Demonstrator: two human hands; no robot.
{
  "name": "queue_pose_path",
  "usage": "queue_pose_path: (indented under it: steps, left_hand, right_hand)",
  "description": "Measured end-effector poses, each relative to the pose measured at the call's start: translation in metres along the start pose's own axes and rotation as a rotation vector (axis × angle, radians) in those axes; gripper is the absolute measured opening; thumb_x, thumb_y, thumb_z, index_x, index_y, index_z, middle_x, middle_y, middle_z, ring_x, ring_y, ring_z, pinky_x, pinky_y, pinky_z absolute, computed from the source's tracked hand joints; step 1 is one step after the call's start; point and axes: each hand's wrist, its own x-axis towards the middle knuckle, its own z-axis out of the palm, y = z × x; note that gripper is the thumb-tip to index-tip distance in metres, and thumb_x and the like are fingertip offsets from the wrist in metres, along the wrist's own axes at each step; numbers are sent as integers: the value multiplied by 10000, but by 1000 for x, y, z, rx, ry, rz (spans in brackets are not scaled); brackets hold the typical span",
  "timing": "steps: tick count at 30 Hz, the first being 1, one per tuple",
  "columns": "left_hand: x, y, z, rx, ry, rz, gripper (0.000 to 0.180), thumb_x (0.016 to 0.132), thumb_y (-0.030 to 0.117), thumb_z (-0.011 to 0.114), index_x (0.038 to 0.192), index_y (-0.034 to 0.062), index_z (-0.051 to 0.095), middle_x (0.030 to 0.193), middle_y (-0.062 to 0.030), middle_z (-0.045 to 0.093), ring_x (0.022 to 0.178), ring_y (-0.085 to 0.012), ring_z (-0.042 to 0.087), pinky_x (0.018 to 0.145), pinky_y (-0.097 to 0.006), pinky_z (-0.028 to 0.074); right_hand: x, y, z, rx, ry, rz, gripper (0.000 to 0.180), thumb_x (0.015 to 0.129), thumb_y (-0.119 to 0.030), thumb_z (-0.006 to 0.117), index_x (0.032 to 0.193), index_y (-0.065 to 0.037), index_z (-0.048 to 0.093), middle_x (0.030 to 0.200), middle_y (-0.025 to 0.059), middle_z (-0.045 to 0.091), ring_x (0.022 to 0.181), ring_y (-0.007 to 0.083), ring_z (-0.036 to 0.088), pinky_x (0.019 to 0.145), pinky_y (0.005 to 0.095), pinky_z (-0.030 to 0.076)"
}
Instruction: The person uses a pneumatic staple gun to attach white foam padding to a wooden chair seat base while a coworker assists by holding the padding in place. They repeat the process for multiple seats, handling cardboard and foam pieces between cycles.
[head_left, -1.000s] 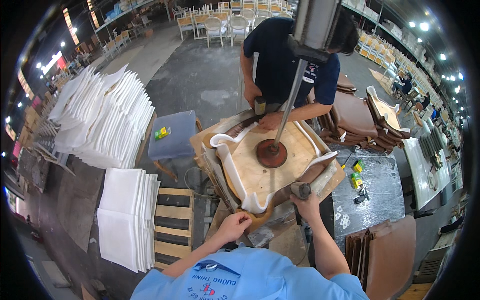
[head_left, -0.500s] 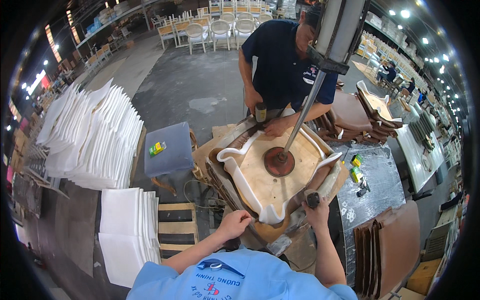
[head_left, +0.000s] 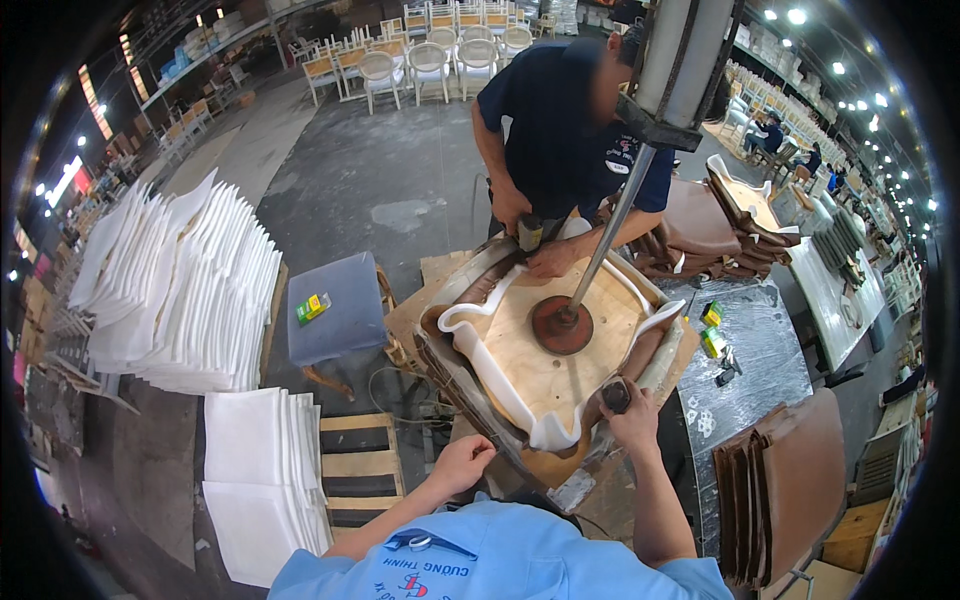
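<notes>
A wooden seat panel (head_left: 500, 352) lies underside up, edged with white padding (head_left: 478, 368) and a brown leather-like cover (head_left: 640, 368). A red round press foot (head_left: 561, 326) on a metal rod bears down on its middle. My right hand (head_left: 634, 424) grips a staple gun, whose dark rounded end (head_left: 616, 395) shows at the seat's near right side. Close to the near left edge is my left hand (head_left: 464, 466), fingers pinched together; what they hold, if anything, is hidden. Across from me a co-worker's hand holds another staple gun (head_left: 529, 236) at the far edge, the other hand pressing there.
White padding sheets (head_left: 180, 300) are stacked at left, with a lower pile (head_left: 262, 480) nearer me beside a slatted pallet (head_left: 358, 462). A grey-blue cushioned stool (head_left: 335, 330) stands left. Brown covers (head_left: 800, 480) hang at right beside a plastic-wrapped table (head_left: 745, 385).
The co-worker's staple gun has come slightly nearer the seat. My right hand's staple gun has shifted slightly inward over the edge. My left hand remains near the same corner, still pinched.
</notes>
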Motion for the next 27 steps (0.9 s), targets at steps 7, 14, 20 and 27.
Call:
queue_pose_path:
  steps: [7, 14, 20, 27]
  left_hand:
    - [1, 0, -3, -13, 12, -2, 251, 1026, 254, 729, 1131, 32, 781, 1002, -141, 792, 895, -265, 747, 824, -393, 581]
    - [7, 6, -4, -5, -1, 18, 247, 1030, 250, 724, 1129, 30, 777, 979, -128, 789, 875, -248, 741, 811, -390, 578]
    - [11, 5, -6, 3, -14, 34, 242, 1031, 249, 726, 1133, 35, 773, 985, -127, 788, 878, -245, 741, 806, -390, 576]
    - [14, 3, -10, -22, -24, 7, 244, 1036, 246, 725, 1146, 34, 772, 1014, -131, 796, 906, -249, 750, 834, -385, 587]
  right_hand:
    - [-1, -2, 0, 1, 8, -9, 785, 847, -310, 911, 1551, -110, 628, 1349, 247, 653, 1266, 459, 673, 1073, 509, 550]
    - [-4, -3, -1, 13, 21, -10, 767, 853, -302, 907, 1546, -118, 634, 1323, 231, 659, 1242, 452, 682, 1064, 506, 554]
    - [-6, -4, -1, 21, 40, 2, 752, 854, -299, 902, 1536, -121, 641, 1301, 233, 668, 1244, 452, 673, 1057, 509, 552]
    - [-5, -11, -4, -13, 28, 7, 749, 857, -293, 898, 1537, -111, 639, 1284, 247, 686, 1244, 460, 669, 1062, 520, 544]
